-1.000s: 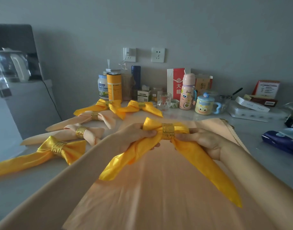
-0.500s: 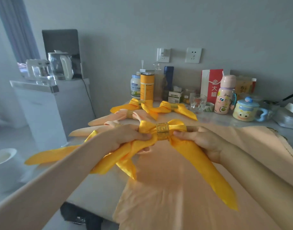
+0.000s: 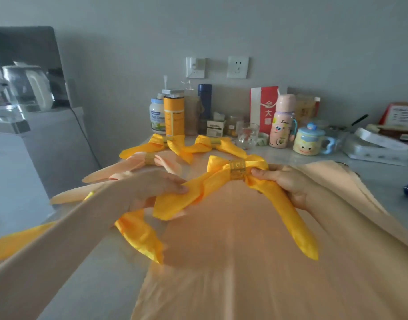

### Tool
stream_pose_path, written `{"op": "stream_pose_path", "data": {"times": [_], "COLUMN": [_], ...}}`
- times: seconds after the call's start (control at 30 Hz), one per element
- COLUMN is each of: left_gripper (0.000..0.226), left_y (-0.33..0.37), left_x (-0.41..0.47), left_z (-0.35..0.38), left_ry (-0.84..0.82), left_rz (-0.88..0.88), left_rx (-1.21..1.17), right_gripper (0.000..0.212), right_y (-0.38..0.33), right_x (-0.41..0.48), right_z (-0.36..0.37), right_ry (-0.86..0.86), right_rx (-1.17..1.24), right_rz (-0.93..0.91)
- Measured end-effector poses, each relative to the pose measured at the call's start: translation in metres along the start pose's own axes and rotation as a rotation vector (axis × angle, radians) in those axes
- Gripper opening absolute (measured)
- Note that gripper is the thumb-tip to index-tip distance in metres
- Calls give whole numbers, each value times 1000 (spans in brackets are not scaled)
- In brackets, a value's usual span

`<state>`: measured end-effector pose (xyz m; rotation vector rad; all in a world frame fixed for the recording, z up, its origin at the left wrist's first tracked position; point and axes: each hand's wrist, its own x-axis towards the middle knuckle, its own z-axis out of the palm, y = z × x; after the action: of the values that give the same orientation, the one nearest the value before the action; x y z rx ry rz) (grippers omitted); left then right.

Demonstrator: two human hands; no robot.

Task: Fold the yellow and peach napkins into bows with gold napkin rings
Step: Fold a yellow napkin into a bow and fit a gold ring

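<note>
Hidden/cut off: peach napkin [image 3: 256,262], spread flat below both grips, runs out of frame at the bottom and is motion-blurred. A finished bow [image 3: 140,236] is part-hidden under the L forearm. Held betw. the hands, the yellow napkin [image 3: 212,183] is bow-shaped with two long tails. L hand [image 3: 157,188] pinches the L tail. R hand [image 3: 284,181] pinches fabric just right of the gold ring [image 3: 237,169]. Vs 0.5 s ago, L hand has slid from the ring down the tail.

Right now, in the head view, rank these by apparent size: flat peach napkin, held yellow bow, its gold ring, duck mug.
1. flat peach napkin, largest, partly because it is nearest.
2. yellow bow.
3. duck mug, though it sits farther back.
4. gold ring, clearly smallest.
</note>
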<state>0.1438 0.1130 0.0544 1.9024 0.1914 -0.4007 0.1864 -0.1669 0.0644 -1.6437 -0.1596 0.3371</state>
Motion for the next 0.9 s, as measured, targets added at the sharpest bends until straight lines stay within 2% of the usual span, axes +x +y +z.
{"op": "stream_pose_path", "data": {"times": [0.1, 0.17, 0.27, 0.33, 0.47, 0.63, 0.67, 0.73, 0.8, 0.9], "left_gripper": [29, 18, 11, 13, 5, 26, 32, 54, 65, 64], "left_y": [29, 47, 78, 95, 116, 139, 138, 139, 135, 128], "left_x": [21, 26, 32, 46, 90, 165, 173, 189, 202, 224], "left_z": [55, 85, 141, 181, 243, 304, 314, 334, 349, 359], "left_ry": [-74, -127, -198, -222, -94, 125, 156, 74, 54, 210], "left_rz": [51, 96, 127, 161, 305, 451, 467, 454, 442, 545], "left_rx": [28, 24, 40, 114, 291, 222, 302, 387, 565, 841], "right_gripper": [19, 26, 17, 14, 24, 24, 29, 37, 37, 35], "right_y": [11, 20, 31, 37, 37, 24, 23, 20, 21, 22], "right_x": [-23, -37, -64, -74, -51, 23, 34, 55, 70, 95], "right_z": [-76, -121, -183, -219, -265, -312, -320, -341, -359, -386], "right_ry": [208, 332, 452, 519, 601, 733, 752, 771, 772, 777], "right_rx": [-6, 17, 7, -3, -8, -35, -38, -77, -129, -224], "right_rz": [21, 43, 71, 84, 59, 28, 40, 83, 133, 181]}}
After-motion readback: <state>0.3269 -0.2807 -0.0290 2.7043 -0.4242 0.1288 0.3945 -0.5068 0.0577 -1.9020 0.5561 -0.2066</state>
